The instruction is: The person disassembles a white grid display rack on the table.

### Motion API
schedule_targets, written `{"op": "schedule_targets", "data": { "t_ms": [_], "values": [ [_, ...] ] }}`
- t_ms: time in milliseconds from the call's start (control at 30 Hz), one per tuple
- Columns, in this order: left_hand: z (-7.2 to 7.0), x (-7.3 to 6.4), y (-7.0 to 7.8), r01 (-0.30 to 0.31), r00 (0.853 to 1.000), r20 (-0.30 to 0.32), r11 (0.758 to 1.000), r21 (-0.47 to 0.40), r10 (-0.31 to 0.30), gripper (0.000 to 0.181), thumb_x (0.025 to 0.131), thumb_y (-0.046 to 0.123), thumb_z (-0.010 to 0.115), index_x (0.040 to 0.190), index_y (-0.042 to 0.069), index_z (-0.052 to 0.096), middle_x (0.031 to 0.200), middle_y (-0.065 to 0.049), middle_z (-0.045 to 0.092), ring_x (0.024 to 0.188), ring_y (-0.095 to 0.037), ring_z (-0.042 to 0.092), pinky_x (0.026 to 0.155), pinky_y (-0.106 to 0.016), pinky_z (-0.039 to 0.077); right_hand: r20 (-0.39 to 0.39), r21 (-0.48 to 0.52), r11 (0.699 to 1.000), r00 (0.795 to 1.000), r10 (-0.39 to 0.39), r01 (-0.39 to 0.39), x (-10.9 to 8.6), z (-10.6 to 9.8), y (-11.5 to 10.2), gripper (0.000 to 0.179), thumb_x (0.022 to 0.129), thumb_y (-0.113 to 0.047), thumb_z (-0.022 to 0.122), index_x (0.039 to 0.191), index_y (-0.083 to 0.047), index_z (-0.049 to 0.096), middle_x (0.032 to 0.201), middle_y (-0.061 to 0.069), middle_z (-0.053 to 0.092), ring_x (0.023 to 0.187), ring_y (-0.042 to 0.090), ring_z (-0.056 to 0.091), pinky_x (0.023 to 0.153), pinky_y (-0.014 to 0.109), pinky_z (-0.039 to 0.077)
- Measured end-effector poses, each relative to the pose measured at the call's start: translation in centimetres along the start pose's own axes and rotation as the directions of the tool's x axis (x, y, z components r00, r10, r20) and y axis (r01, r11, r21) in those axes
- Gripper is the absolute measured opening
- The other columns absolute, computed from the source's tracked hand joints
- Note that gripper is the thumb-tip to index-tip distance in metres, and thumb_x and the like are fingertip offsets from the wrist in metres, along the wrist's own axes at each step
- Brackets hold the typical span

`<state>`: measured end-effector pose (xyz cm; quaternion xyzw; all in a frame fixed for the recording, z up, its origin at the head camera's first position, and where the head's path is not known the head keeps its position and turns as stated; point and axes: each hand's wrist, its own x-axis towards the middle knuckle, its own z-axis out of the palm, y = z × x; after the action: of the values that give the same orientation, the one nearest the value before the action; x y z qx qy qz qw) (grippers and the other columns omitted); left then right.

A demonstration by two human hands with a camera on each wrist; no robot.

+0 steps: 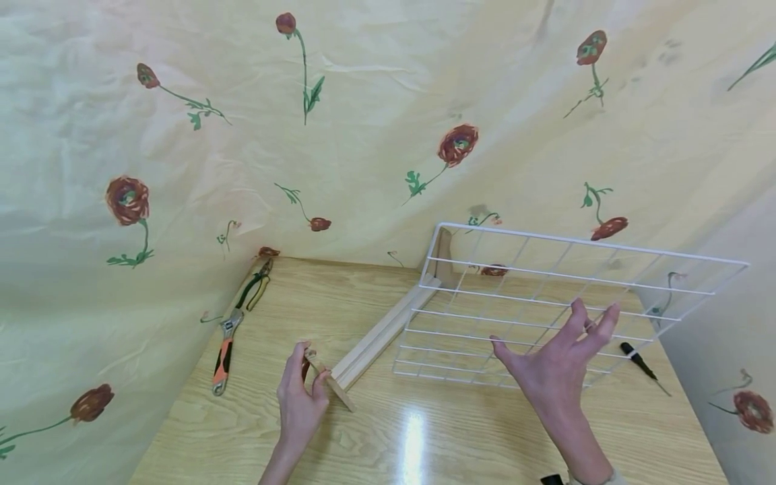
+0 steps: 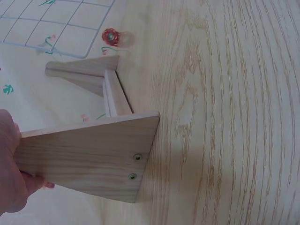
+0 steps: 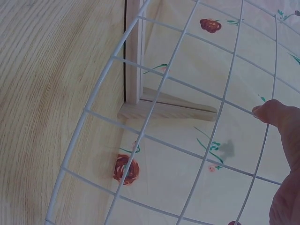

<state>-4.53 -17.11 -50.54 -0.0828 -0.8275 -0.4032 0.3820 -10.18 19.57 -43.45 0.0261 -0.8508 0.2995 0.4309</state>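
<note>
My left hand (image 1: 301,404) grips the upper end of a wooden side panel (image 2: 89,154), which stands on the table with two screw heads low on its outer face. Two pale rails (image 1: 384,330) join this panel to a second side panel (image 1: 445,259) by the back wall. To the right, my right hand (image 1: 554,377) holds a white wire rack (image 1: 533,296), its fingers spread and hooked at the wires. The rack is tilted, and its left end overlaps the far panel in the head view. In the right wrist view, the thumb (image 3: 269,112) lies against a wire.
Pliers (image 1: 257,283) and an adjustable wrench (image 1: 224,353) lie along the table's left edge. A black screwdriver (image 1: 642,364) lies at the right edge. Flowered cloth (image 1: 364,135) rises behind the table (image 1: 242,438) and on both sides. A dark object (image 1: 552,479) shows at the bottom edge.
</note>
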Motion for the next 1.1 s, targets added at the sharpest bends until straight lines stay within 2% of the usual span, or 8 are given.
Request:
{"op": "schedule_targets", "data": {
  "t_ms": [300,633,867,1033,1100],
  "values": [
    [-0.02,-0.14,0.15,0.012,1.0,-0.017,1.0,0.002,-0.012,0.072,0.064,-0.023,0.081,0.127,-0.007,0.053,0.106,-0.023,0.061,0.098,-0.045,0.065,0.079,-0.048,0.058,0.006,0.008,1.0,1.0,0.007,-0.007,-0.06,0.03,0.07,0.125,0.044,-0.028,0.096,0.143,0.005,0.027,0.156,0.03,-0.004,0.14,0.047,0.025,0.079,0.07,0.051],
    [-0.03,-0.31,0.27,-0.004,0.999,-0.045,1.0,0.031,0.005,0.069,0.063,-0.021,0.082,0.125,-0.009,0.054,0.103,-0.021,0.062,0.095,-0.041,0.066,0.083,-0.039,0.056,0.002,0.009,1.0,1.0,-0.008,0.008,-0.16,0.07,0.09,0.123,0.045,-0.029,0.095,0.142,0.005,0.027,0.156,0.03,-0.004,0.141,0.047,0.023,0.078,0.07,0.051],
    [-0.15,-0.66,0.23,0.023,0.999,-0.041,0.999,0.047,-0.022,0.069,0.064,-0.018,0.082,0.126,-0.008,0.054,0.105,-0.021,0.062,0.097,-0.04,0.065,0.087,-0.031,0.056,0.001,0.003,1.0,1.0,-0.011,0.011,-0.27,0.11,0.09,0.122,0.047,-0.033,0.093,0.141,0.006,0.027,0.156,0.031,-0.003,0.138,0.048,0.028,0.076,0.07,0.052],
    [-0.19,-0.83,0.21,0.013,0.999,-0.045,0.998,0.06,-0.01,0.067,0.065,-0.016,0.083,0.124,-0.01,0.054,0.104,-0.022,0.062,0.092,-0.041,0.065,0.083,-0.035,0.058,-0.007,0.003,1.0,1.0,-0.022,0.022,-0.29,0.14,0.08,0.122,0.048,-0.036,0.092,0.142,0.007,0.028,0.156,0.031,-0.003,0.139,0.048,0.026,0.076,0.07,0.051],
    [-0.24,-0.91,0.2,0.013,0.999,-0.042,0.998,0.066,-0.011,0.062,0.07,-0.008,0.083,0.124,-0.01,0.054,0.103,-0.023,0.061,0.091,-0.041,0.065,0.082,-0.038,0.058,-0.008,0.003,1.0,1.0,-0.027,0.027,-0.31,0.15,0.08,0.122,0.048,-0.038,0.091,0.142,0.008,0.028,0.156,0.032,-0.002,0.14,0.048,0.024,0.077,0.071,0.051]
  ]
}}
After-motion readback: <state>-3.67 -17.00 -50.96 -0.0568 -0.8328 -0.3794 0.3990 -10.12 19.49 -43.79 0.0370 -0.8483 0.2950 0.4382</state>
